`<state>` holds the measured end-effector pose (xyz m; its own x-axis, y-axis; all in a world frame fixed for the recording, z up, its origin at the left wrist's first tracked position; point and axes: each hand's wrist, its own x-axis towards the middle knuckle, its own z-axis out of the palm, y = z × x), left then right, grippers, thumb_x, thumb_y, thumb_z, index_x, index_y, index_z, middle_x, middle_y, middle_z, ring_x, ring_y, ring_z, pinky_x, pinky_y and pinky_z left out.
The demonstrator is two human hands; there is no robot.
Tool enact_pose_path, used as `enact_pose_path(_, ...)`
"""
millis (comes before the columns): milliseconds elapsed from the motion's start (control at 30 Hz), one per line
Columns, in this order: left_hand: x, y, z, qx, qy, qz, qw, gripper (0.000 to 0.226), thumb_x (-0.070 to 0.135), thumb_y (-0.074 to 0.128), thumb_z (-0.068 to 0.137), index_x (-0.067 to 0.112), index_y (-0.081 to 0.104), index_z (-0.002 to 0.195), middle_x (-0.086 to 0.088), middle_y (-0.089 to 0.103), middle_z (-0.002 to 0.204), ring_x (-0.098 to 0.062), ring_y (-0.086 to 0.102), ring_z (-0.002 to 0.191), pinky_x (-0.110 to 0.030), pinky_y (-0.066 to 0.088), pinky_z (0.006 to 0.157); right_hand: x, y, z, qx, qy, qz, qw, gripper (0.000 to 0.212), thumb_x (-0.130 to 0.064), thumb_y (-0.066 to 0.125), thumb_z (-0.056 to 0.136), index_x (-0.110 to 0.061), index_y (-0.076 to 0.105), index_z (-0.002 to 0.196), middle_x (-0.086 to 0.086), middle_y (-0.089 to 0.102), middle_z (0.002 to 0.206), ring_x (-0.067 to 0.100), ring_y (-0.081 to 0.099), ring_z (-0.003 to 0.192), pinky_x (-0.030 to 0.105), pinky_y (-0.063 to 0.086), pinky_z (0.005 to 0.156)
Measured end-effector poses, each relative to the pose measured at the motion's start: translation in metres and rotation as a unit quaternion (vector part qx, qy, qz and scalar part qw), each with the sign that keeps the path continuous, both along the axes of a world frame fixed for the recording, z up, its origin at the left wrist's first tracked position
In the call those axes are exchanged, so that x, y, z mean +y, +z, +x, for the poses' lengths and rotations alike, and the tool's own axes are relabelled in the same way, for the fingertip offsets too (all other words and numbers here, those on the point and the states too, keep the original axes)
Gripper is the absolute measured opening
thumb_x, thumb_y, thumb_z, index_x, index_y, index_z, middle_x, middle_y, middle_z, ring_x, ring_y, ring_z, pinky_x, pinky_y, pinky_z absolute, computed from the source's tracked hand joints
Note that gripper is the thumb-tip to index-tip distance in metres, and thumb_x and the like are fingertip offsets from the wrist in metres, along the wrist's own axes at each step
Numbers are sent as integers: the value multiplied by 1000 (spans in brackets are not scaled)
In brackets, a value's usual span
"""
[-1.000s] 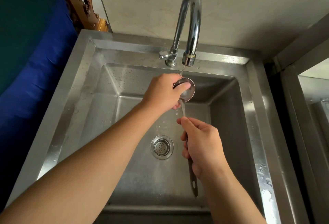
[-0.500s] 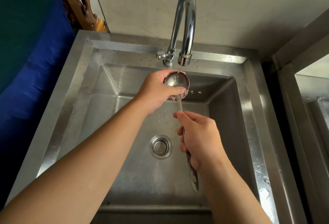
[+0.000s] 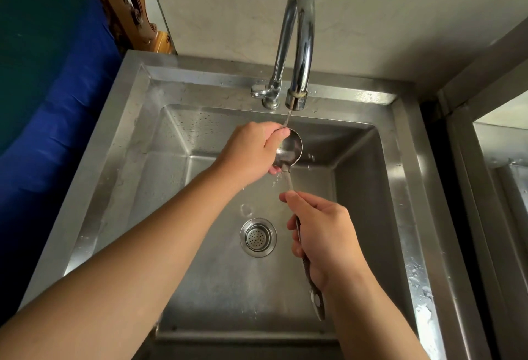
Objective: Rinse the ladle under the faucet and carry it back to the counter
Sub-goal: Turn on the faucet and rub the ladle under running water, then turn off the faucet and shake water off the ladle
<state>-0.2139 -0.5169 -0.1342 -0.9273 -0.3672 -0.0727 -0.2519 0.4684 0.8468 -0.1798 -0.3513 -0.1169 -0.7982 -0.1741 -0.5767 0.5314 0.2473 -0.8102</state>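
A steel ladle [image 3: 291, 148] is held over the steel sink [image 3: 120, 142], its bowl just under the spout of the chrome faucet [image 3: 297, 39]. A thin stream of water runs from the spout onto the bowl's rim and drips off below. My left hand [image 3: 251, 151] wraps the bowl from the left, thumb on its upper edge. My right hand [image 3: 325, 234] grips the ladle's handle, whose end sticks out below my wrist.
A round drain strainer [image 3: 258, 237] sits in the sink floor below the hands. A blue and green cover [image 3: 43, 88] lies to the left beside carved wood [image 3: 128, 8]. A second steel unit [image 3: 503, 176] stands to the right, past a dark gap.
The ladle's bowl has turned and shifted slightly under the stream, and my left hand's thumb has slid along its upper edge. My right hand has stayed on the handle.
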Motion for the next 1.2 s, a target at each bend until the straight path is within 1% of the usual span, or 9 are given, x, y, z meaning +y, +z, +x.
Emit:
enact_pose_path(67,-9,-1,5,-6,-44,-15,999,29,22,50,103,23,71,122,7,76,84,10,67,58,-6,43,52,3,-1,0,-3,-1,-1,1000,15,-27,69,87,-26,82,80,-5,56,44,11,42,33,23,37,37)
enact_pose_path(133,-21,-2,9,-25,-65,-16,997,44,16,56,96,29,62,137,14,74,109,16,63,89,3,40,70,5,-4,1,-3,4,11,1000,15,-28,69,87,-29,82,79,-5,58,45,11,44,33,25,40,38)
enact_pose_path(233,-39,1,11,-58,-90,-8,994,68,24,62,83,37,46,148,17,60,140,6,55,120,-18,46,96,6,-7,4,5,19,24,1000,16,-28,70,87,-32,82,78,-6,59,47,11,46,32,25,42,37)
enact_pose_path(300,-46,6,8,-74,-94,-44,992,76,38,55,78,42,35,151,17,43,155,2,43,130,-30,39,108,7,-8,5,11,20,31,999,17,-28,70,87,-33,82,77,-6,60,47,11,48,32,25,44,37)
enact_pose_path(400,-53,10,-2,-73,-106,-161,978,89,49,46,76,35,13,158,16,13,167,-9,14,151,-41,23,117,8,-7,4,15,8,31,999,15,-28,70,86,-32,83,80,-7,61,48,11,50,34,23,46,39)
enact_pose_path(500,-59,4,-13,-110,-129,-281,945,98,44,55,83,25,-2,161,7,-7,171,-17,-11,155,-46,9,122,10,-6,2,12,-8,24,1000,12,-27,72,86,-29,83,81,-6,62,49,12,49,35,23,46,39)
enact_pose_path(600,-58,-6,-20,-146,-147,-328,922,105,34,63,85,17,-8,161,-2,-13,171,-23,-14,155,-52,7,125,12,-5,1,15,-13,21,1000,11,-30,74,85,-28,83,80,-6,61,49,10,50,36,23,46,38)
enact_pose_path(867,-55,-23,-16,-132,-129,-350,918,109,38,66,83,18,-9,161,0,-15,170,-22,-10,156,-47,-2,124,17,0,2,11,-20,15,1000,11,-33,75,85,-26,83,84,-7,62,48,7,54,38,22,49,40)
enact_pose_path(1200,-44,-27,-6,-168,-141,-320,922,103,41,61,88,16,-8,161,0,-17,170,-24,-3,156,-51,5,125,23,10,11,21,-19,4,1000,12,-31,74,86,-23,83,89,-8,62,48,5,55,40,20,50,42)
